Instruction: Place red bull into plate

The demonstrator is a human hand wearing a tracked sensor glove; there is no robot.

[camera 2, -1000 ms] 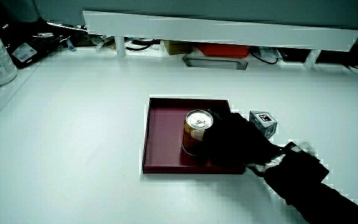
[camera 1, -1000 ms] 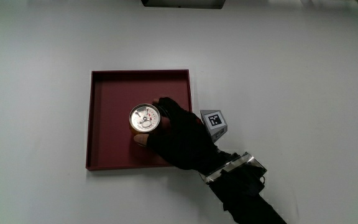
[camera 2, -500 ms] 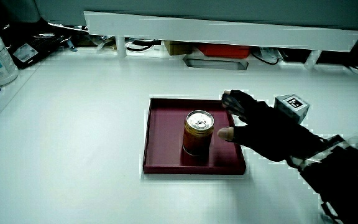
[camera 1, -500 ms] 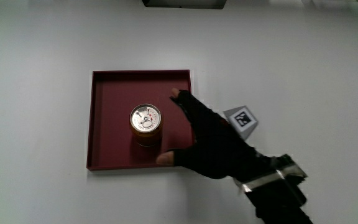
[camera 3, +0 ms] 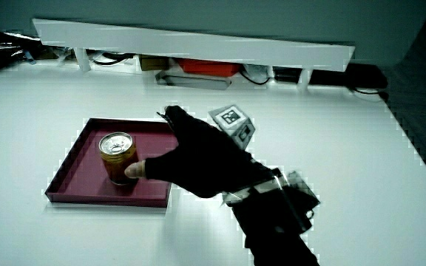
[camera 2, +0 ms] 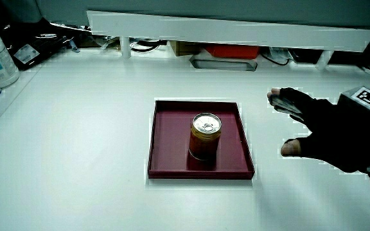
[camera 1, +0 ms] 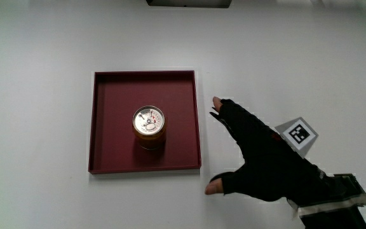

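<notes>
Fingers (camera 1: 224,113) of the gloved hand (camera 1: 262,162) are spread and hold nothing, the thumb stretched apart from the rest. Beside them, clear of any touch, the red bull can (camera 1: 149,126) stands upright near the middle of the dark red square plate (camera 1: 116,98), its silver top with the pull tab facing up. In a side view the can (camera 2: 204,136) sits well apart from the fingers (camera 2: 286,100), with the plate's rim (camera 2: 245,146) between them. The hand hovers over the bare white desk (camera 1: 297,63) just beside the plate. On the hand's back rides the small patterned cube (camera 1: 297,135). Farther from the person than the fingers, a low white partition (camera 2: 236,32) runs along the desk.
</notes>
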